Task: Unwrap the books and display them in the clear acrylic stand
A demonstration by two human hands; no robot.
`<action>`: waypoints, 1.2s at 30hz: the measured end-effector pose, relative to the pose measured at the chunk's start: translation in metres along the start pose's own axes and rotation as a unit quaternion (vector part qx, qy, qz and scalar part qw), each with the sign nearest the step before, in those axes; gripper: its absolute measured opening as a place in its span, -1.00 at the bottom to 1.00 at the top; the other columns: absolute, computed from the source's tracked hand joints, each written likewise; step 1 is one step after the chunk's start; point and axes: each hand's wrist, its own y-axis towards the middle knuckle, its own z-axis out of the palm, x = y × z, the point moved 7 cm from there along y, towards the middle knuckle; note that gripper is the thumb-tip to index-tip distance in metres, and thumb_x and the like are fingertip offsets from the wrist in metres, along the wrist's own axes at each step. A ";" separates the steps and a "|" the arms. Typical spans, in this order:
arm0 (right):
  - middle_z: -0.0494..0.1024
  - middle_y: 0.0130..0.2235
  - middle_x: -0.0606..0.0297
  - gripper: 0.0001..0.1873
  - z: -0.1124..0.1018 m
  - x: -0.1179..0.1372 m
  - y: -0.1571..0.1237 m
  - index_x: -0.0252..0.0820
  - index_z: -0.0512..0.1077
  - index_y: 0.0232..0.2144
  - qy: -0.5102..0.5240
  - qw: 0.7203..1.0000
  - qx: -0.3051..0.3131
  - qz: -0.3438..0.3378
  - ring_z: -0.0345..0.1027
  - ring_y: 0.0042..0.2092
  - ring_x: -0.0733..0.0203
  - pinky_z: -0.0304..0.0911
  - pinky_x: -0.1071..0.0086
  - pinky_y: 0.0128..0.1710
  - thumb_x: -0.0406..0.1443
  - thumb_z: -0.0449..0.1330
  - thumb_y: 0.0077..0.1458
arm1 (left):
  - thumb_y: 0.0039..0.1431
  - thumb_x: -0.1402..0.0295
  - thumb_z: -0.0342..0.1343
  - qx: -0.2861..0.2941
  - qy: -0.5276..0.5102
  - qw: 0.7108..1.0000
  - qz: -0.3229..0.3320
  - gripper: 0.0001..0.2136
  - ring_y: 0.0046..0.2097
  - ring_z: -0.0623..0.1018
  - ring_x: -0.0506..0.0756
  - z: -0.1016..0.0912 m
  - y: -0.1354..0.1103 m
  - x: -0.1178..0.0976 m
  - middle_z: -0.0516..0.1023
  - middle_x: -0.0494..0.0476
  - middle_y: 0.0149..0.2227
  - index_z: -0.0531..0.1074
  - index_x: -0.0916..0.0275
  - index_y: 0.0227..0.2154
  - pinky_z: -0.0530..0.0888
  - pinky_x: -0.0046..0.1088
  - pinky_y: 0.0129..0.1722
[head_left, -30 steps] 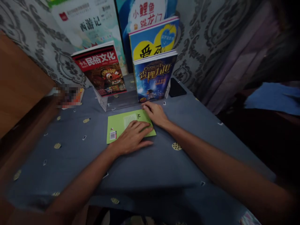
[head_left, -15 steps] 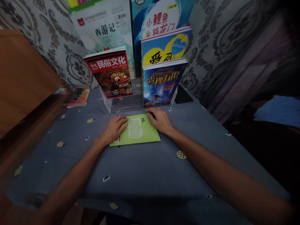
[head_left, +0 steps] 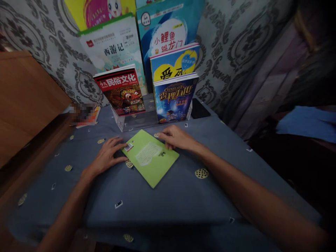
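A thin light-green book (head_left: 149, 169) lies flat on the cloth, turned at a slant, with a pale text panel and a barcode facing up. My left hand (head_left: 109, 154) is open beside its left corner, fingers spread, fingertips touching near the barcode. Over the upper right edge, my right hand (head_left: 175, 137) has its fingers curled onto the book. Just behind stands a clear display rack (head_left: 120, 123) holding upright books: a red-and-black one (head_left: 124, 94) on the left and a dark blue one (head_left: 174, 99) on the right.
Taller books rise behind, including a white-green one (head_left: 112, 45), a yellow-and-blue one (head_left: 174, 64) and a teal one (head_left: 170, 21). A flat black object (head_left: 200, 109) lies right of the rack. Blurred-out printed matter (head_left: 85, 117) is at the left. Patterned curtain (head_left: 223, 45) hangs behind the table.
The green book has turned from square to slanted, its barcode corner swinging up and left. My left hand has slid left and opened wider. The view has shifted slightly.
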 end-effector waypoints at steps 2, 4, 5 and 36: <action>0.55 -0.55 0.29 -0.68 0.027 0.013 -0.009 -0.27 0.47 -0.34 0.108 0.980 0.168 -0.016 0.42 -0.56 0.31 0.26 0.49 -0.52 -0.19 0.04 0.33 | 0.33 0.02 0.03 -0.009 0.002 1.000 -0.029 -0.56 0.15 0.45 0.26 -0.001 0.002 0.007 0.49 0.25 0.13 0.47 0.15 0.12 0.38 -0.07 0.20; 0.52 -0.58 0.36 -0.73 0.042 0.025 -0.015 -0.26 0.47 -0.34 0.158 0.954 0.247 -0.056 0.36 -0.60 0.36 0.24 0.52 -0.55 -0.20 0.10 0.30 | 0.39 0.13 -0.06 -0.014 -0.003 0.998 -0.055 -0.60 0.03 0.51 0.21 0.001 0.006 0.006 0.54 0.23 0.00 0.47 0.18 0.12 0.45 -0.17 0.09; 0.52 -0.58 0.37 -0.73 0.041 0.029 -0.014 -0.26 0.48 -0.35 0.165 0.954 0.238 -0.075 0.34 -0.61 0.38 0.23 0.53 -0.56 -0.20 0.12 0.30 | 0.40 0.18 -0.10 -0.019 -0.003 0.997 -0.069 -0.61 0.00 0.52 0.20 0.002 0.008 0.003 0.55 0.22 -0.05 0.47 0.20 0.11 0.47 -0.20 0.05; 0.60 -0.31 0.27 -0.74 0.000 -0.027 0.017 -0.24 0.43 -0.07 0.207 0.967 -0.143 0.044 0.41 -0.56 0.48 0.27 0.68 -0.64 -0.49 0.03 0.28 | 0.39 0.08 -0.08 0.077 0.178 0.971 -0.138 -0.61 -0.02 0.57 0.31 0.002 0.085 -0.114 0.57 0.34 -0.09 0.46 0.30 -0.09 0.46 -0.26 -0.14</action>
